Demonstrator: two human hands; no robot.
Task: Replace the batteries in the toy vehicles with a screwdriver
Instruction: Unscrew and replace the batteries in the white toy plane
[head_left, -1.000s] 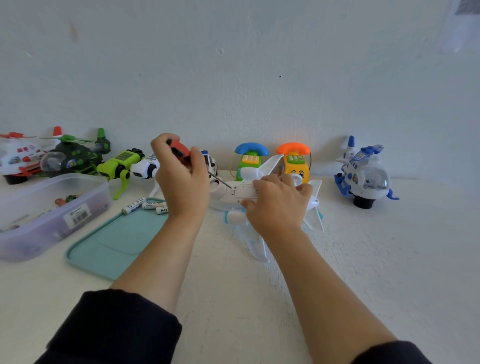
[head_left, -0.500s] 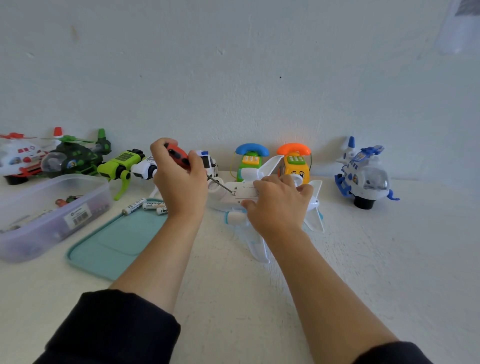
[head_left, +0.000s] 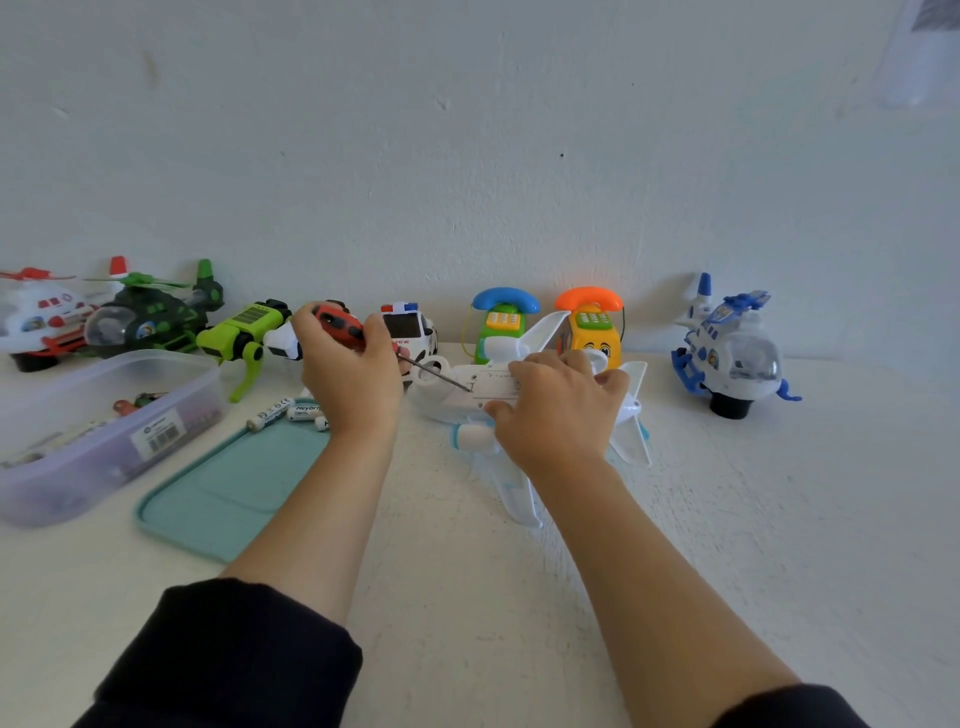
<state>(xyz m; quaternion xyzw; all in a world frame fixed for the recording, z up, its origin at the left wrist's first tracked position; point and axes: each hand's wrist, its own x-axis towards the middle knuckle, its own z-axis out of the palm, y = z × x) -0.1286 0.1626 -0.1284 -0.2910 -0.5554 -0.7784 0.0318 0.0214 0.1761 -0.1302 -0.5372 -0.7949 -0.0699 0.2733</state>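
The white plastic toy plane (head_left: 524, 400) lies belly-up at table centre, the right hand (head_left: 558, 410) curled over its fuselage, pinning it; the left hand (head_left: 353, 374) is wrapped round the red-handled screwdriver (head_left: 340, 325), thin steel shaft slanting toward 4 o'clock onto the battery cover. Best keep the tip seated and press down while turning; smooth plastic slips; loose batteries (head_left: 283, 410) wait at 9 o'clock.

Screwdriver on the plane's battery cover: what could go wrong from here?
1. The screwdriver meets the white toy plane at a slant; the tip may slip off the screw.
2. The right hand holds the plane close to the tip, so a slip could jab it.
3. A freed screw could get lost on the white table.
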